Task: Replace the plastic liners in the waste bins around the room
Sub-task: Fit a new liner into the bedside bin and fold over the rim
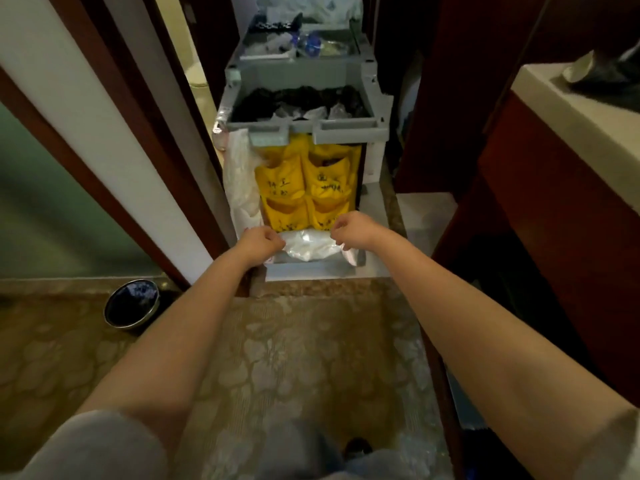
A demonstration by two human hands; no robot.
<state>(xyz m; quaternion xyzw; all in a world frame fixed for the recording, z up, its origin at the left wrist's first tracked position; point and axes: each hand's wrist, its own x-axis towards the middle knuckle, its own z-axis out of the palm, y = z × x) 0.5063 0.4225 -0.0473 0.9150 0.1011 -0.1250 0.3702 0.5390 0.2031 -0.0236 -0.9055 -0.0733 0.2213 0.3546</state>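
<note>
The way ahead is narrow. A grey plastic housekeeping cart [301,72] fills the doorway at 12 o'clock, with the dark wooden door frame [145,188] close on its 9 o'clock side and dark wood panelling at 3 o'clock. A pale-topped surface [568,112] juts in at 2 o'clock. Open room lies only on the tan patterned carpet [304,341] from the centre down to 6 o'clock. A round dark waste bin [133,325] stands on the floor at 8 o'clock, beside the frame and well apart from the cart.

A crinkled white translucent plastic liner [310,245] lies bunched in the cart's bottom tray, just below the yellow fabric pocket organiser [304,188]. The left hand [261,242] pinches its 9 o'clock edge with curled fingers. The right hand [353,230] pinches its 3 o'clock edge likewise. The liner looks glossy and wrinkled between them.
</note>
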